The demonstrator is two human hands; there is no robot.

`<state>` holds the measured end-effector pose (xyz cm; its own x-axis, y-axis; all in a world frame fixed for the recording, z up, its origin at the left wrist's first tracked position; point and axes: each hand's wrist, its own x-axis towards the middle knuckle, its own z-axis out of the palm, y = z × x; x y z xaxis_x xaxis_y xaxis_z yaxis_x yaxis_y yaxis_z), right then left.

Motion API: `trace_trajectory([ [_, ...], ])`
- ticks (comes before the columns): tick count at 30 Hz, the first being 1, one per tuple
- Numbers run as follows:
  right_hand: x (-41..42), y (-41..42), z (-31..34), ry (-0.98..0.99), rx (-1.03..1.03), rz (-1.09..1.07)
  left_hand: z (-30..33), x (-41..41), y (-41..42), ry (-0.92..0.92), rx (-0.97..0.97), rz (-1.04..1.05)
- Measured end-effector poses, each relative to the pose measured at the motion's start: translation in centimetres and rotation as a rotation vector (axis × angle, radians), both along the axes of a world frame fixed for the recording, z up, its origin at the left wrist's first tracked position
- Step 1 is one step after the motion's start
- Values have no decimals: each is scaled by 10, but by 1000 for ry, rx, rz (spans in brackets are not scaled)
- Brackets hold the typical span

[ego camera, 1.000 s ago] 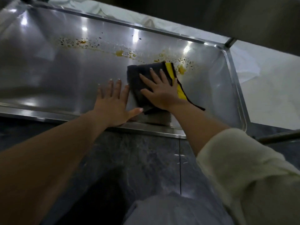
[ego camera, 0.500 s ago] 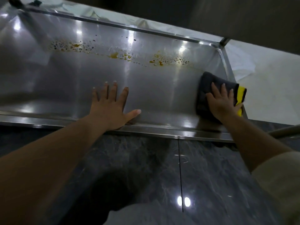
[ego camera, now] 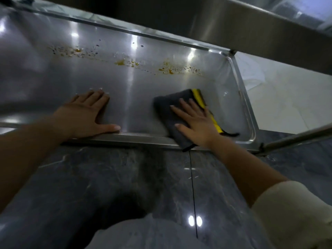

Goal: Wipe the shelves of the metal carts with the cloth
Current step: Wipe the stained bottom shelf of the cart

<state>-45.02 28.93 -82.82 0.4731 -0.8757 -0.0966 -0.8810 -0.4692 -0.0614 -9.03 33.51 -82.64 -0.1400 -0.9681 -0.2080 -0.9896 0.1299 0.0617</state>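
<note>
A low metal cart shelf (ego camera: 53, 83) with a raised rim fills the upper part of the head view. A line of yellow-brown stains (ego camera: 167, 69) runs along its far side. A folded dark grey cloth with a yellow edge (ego camera: 167, 106) lies flat on the shelf near the front rim, right of centre. My right hand (ego camera: 195, 123) presses on the cloth with straight, spread fingers. My left hand (ego camera: 86, 114) rests flat on the bare shelf at the front rim, thumb pointing right.
An upper cart shelf edge (ego camera: 251, 26) overhangs at the top right. A metal bar (ego camera: 296, 139) slants at the right, by the shelf's corner. Dark grey marble floor (ego camera: 107, 177) lies below, pale floor (ego camera: 287, 97) to the right.
My right hand slid the cloth from the stains to the shelf's right end, then back left toward the front middle. My left hand stayed flat on the shelf.
</note>
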Motion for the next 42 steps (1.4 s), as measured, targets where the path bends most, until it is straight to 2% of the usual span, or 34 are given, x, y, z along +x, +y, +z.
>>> trace_trajectory([
  [4, -34, -1, 1, -9, 12, -560, -6, 12, 13, 18, -42, 69],
  [7, 11, -8, 4, -79, 61, -932, -8, 12, 15, 31, -80, 154],
  [9, 54, -13, 7, -112, 108, -1021, -9, 21, 18, 58, -74, 175],
  [13, 140, -5, 6, -94, 109, -781, 0, 73, 19, 91, -18, 157],
  [17, 223, 27, -2, -85, 74, -297, 10, 142, 24, 18, 101, 244],
  [19, 236, 40, -4, -62, 43, -65, 10, 164, 29, 8, 113, 257],
  [21, 221, 39, -3, -56, 18, 55, 10, 174, 34, 28, 124, 269],
  [23, 199, 30, 0, 3, -10, 71, 10, 175, 37, 21, 128, 321],
  [24, 192, 24, 2, 28, -13, 7, 9, 173, 38, 12, 133, 366],
  [28, 239, -1, 3, -24, 85, -511, 12, 164, 43, 7, 146, 485],
  [30, 289, -10, 2, -49, 122, -592, 14, 162, 44, -8, 149, 541],
  [32, 341, -12, 1, -66, 126, -505, 16, 162, 44, -16, 171, 567],
  [36, 390, -1, -1, -15, 86, -124, 14, 164, 43, 2, 184, 556],
  [39, 352, 1, 2, 32, 51, 99, 10, 164, 40, 44, 94, 342],
  [42, 286, 3, 4, 59, 16, 100, 8, 164, 38, 58, -10, 82],
])
